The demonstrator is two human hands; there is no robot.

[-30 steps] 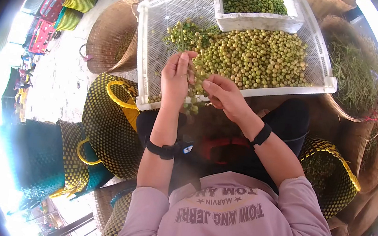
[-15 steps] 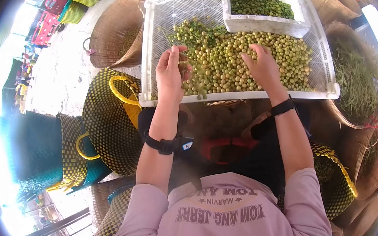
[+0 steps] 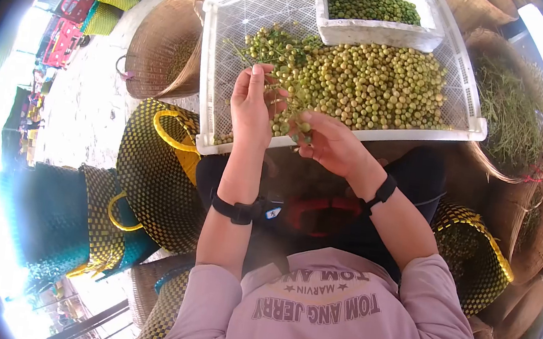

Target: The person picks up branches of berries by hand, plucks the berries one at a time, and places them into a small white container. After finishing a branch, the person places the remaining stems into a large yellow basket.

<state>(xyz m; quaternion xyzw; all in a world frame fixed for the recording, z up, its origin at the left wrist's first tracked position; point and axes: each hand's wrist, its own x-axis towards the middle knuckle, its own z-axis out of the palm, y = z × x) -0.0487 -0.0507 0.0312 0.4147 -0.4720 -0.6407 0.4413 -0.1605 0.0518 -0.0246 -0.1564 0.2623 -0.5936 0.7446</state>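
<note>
My left hand (image 3: pixel 253 104) is over the near-left part of a white mesh tray (image 3: pixel 382 134), its fingers closed on a thin sprig (image 3: pixel 291 98) that hangs with small green fruits. Close by on the right, my right hand (image 3: pixel 336 145) pinches the lower end of that sprig, around a few fruits, above the tray's near edge. Loose round green-yellow fruits (image 3: pixel 382 82) cover the middle and right of the tray. At its far left lies a heap of fruits still on stems (image 3: pixel 275 46).
A white foam box (image 3: pixel 381 32) of smaller, darker green fruits stands at the tray's far right. Wicker baskets (image 3: pixel 154 56) and woven black-and-yellow baskets (image 3: pixel 157 176) stand to the left. On the right, another basket holds stripped stems (image 3: pixel 508 116).
My right hand has come left and nearer from over the loose fruits to the sprig and now pinches its lower end. My left hand has shifted slightly right.
</note>
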